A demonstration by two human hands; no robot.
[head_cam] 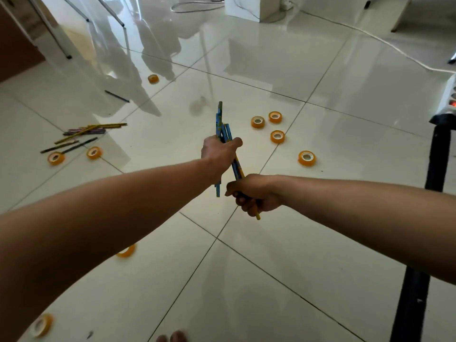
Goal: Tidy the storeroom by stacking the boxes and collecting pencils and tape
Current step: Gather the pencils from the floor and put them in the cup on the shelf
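My left hand (218, 151) grips a bundle of blue pencils (220, 119) that stick up past my fingers. Just below it, my right hand (254, 193) is closed around the lower ends of the same pencils, one yellow tip poking out beneath. A loose pile of pencils (84, 134) lies on the floor at the left, and a single dark pencil (116, 96) lies farther back. Several orange tape rolls are scattered on the tiles: a cluster at centre right (277, 136), two by the pile (56, 158), one far back (153, 79), two near my left arm (42, 325).
The glossy white tiled floor (283, 255) reflects the room. A black stand leg (436, 156) rises at the right, beside a power strip (450, 99) with a white cable (370, 35). White furniture legs (61, 43) stand at the back left. My toes (172, 338) show at the bottom.
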